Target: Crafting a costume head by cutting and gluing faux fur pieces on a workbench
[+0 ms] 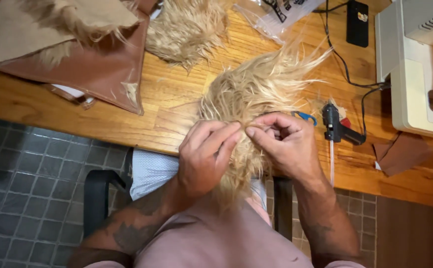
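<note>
Blond long-pile fur piece (248, 94) lies at the near edge of the wooden tabletop (176, 89), its lower part hanging off the edge toward the seated person's lap. Both hands work at the same spot on it, right at the tabletop edge.

Left hand (204, 159): fingers (221, 136) together, pressed flat against the pile, seemingly holding fibres aside and pinning the piece so it cannot slide.
Right hand (286, 144): thumb and forefinger pinched shut on a small tuft or edge of the fur piece; remaining fingers curled in. Exact contents of the pinch hidden by fibres.

Surroundings: black glue gun (336, 126) rests just right of the right hand, nozzle toward the tabletop edge, cord trailing away. Blue-handled tool (304, 117) partly hidden behind the right hand. Second fur tuft (186, 30) lies farther back, well apart. Brown leatherette sheet (97, 64) with tan backing piece lies at far left. Small brown scraps (400, 154) at right, near a white sewing machine (415, 64). Black phone (358, 22) at top. Grey tiled floor (28, 188) below.
</note>
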